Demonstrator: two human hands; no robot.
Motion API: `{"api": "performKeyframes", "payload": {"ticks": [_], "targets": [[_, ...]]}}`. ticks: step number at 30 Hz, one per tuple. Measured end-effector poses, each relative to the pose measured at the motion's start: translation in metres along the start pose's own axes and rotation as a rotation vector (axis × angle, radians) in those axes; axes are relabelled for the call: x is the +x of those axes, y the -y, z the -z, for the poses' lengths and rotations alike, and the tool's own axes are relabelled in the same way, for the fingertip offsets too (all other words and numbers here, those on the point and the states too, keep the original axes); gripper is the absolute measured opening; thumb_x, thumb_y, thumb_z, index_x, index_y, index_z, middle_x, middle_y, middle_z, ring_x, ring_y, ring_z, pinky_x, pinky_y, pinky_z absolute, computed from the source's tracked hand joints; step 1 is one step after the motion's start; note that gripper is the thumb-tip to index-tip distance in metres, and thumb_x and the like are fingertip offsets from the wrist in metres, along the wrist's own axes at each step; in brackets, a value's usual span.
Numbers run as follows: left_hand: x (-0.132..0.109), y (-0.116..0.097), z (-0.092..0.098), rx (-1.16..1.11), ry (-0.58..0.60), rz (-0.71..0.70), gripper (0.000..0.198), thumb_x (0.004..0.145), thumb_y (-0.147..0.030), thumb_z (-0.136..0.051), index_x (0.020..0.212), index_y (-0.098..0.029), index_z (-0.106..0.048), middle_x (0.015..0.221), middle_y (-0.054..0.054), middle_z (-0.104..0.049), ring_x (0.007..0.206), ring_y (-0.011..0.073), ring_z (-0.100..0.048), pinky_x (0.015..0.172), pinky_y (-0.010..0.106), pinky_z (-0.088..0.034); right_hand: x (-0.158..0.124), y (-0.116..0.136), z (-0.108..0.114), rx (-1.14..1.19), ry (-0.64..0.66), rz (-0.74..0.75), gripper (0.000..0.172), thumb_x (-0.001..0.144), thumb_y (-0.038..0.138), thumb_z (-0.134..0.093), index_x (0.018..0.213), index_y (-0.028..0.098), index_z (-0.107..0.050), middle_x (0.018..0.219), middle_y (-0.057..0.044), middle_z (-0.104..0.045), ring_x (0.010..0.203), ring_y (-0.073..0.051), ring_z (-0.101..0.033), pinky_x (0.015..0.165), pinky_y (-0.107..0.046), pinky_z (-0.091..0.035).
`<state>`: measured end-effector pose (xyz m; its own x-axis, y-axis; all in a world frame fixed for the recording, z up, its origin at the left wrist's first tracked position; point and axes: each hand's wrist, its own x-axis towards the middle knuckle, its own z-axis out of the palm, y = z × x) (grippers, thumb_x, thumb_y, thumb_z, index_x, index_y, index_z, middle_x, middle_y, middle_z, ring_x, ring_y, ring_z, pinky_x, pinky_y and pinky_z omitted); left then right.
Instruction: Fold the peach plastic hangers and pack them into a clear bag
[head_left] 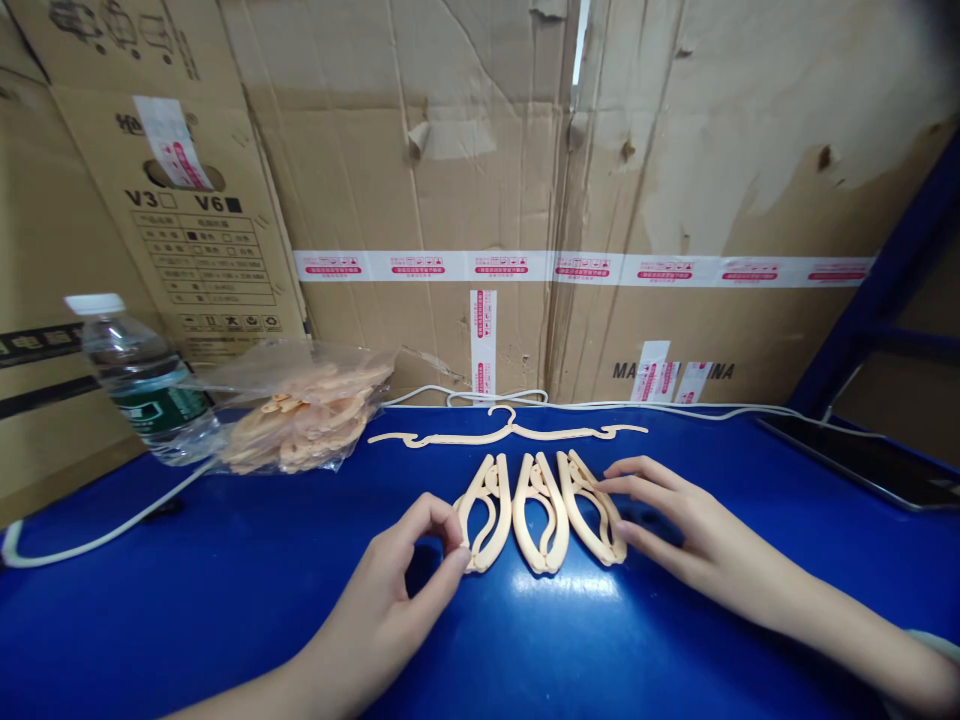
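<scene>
Three folded beige plastic hangers lie side by side on the blue table (225,620): the left one (486,510), the middle one (541,510) and the right one (592,505). Behind them lies one unfolded beige hanger (510,434), spread flat. My left hand (397,600) curls its thumb and forefinger around the near end of the left folded hanger. My right hand (675,515) rests with fingers stretched out, fingertips touching the right folded hanger.
A clear plastic bag of more beige hangers (300,415) lies at the back left beside a water bottle (142,385) on its side. A white cable (90,540) runs along the back. A dark tablet (862,460) lies at the right. Cardboard boxes (480,180) wall the rear.
</scene>
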<state>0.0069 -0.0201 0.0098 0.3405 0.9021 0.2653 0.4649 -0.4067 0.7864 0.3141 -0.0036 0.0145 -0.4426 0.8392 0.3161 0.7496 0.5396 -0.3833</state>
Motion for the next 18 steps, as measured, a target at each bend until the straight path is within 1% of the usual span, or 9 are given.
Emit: {"api": "performKeyframes", "payload": {"ticks": [4,8,11,13,15,18], "targets": [[0.001,0.001,0.000,-0.058,-0.039,0.029,0.018,0.094,-0.031,-0.047,0.078,-0.022,-0.046,0.078,-0.002,-0.054,0.073,0.0145,-0.053,0.068,0.025,-0.042,0.002,-0.005,0.002,0.017,-0.021,-0.007,0.030,0.096,0.038,-0.047,0.118,0.023,-0.061,0.122,-0.011,-0.056,0.111,-0.025,-0.058,0.096,-0.041,-0.049],[0.004,0.003,0.000,-0.045,-0.061,0.044,0.022,0.091,-0.030,-0.050,0.073,-0.021,-0.043,0.070,-0.004,-0.048,0.065,0.0131,-0.048,0.061,0.024,-0.039,0.003,-0.008,0.002,0.024,-0.043,-0.033,0.031,0.096,0.042,-0.047,0.114,0.022,-0.062,0.121,-0.011,-0.057,0.110,-0.025,-0.058,0.096,-0.041,-0.049],[0.006,0.005,0.000,-0.051,-0.062,0.067,0.021,0.088,-0.029,-0.053,0.071,-0.021,-0.043,0.068,-0.004,-0.046,0.064,0.0127,-0.046,0.061,0.024,-0.039,0.003,-0.011,0.001,0.027,-0.075,-0.033,0.029,0.095,0.041,-0.047,0.110,0.022,-0.063,0.118,-0.011,-0.060,0.107,-0.025,-0.059,0.094,-0.041,-0.049],[0.006,0.006,0.000,-0.076,-0.055,0.070,0.018,0.087,-0.029,-0.055,0.074,-0.021,-0.046,0.070,-0.004,-0.048,0.066,0.0133,-0.048,0.063,0.024,-0.040,0.004,-0.013,0.001,0.022,-0.104,-0.042,0.026,0.094,0.039,-0.048,0.103,0.021,-0.063,0.110,-0.010,-0.063,0.099,-0.024,-0.061,0.087,-0.040,-0.051],[0.007,0.006,0.000,-0.112,-0.040,0.069,0.015,0.088,-0.030,-0.055,0.077,-0.021,-0.049,0.074,-0.003,-0.051,0.071,0.0142,-0.051,0.066,0.025,-0.042,0.004,-0.014,0.000,0.019,-0.153,-0.077,0.022,0.092,0.040,-0.050,0.093,0.021,-0.061,0.096,-0.008,-0.065,0.087,-0.022,-0.062,0.077,-0.037,-0.053],[0.008,0.006,0.001,-0.166,-0.044,0.070,0.017,0.089,-0.036,-0.054,0.082,-0.021,-0.052,0.077,-0.002,-0.052,0.074,0.0153,-0.052,0.069,0.026,-0.043,0.005,-0.015,0.000,0.036,-0.232,-0.135,0.025,0.090,0.045,-0.051,0.079,0.023,-0.052,0.075,-0.002,-0.062,0.069,-0.019,-0.059,0.065,-0.033,-0.051]]}}
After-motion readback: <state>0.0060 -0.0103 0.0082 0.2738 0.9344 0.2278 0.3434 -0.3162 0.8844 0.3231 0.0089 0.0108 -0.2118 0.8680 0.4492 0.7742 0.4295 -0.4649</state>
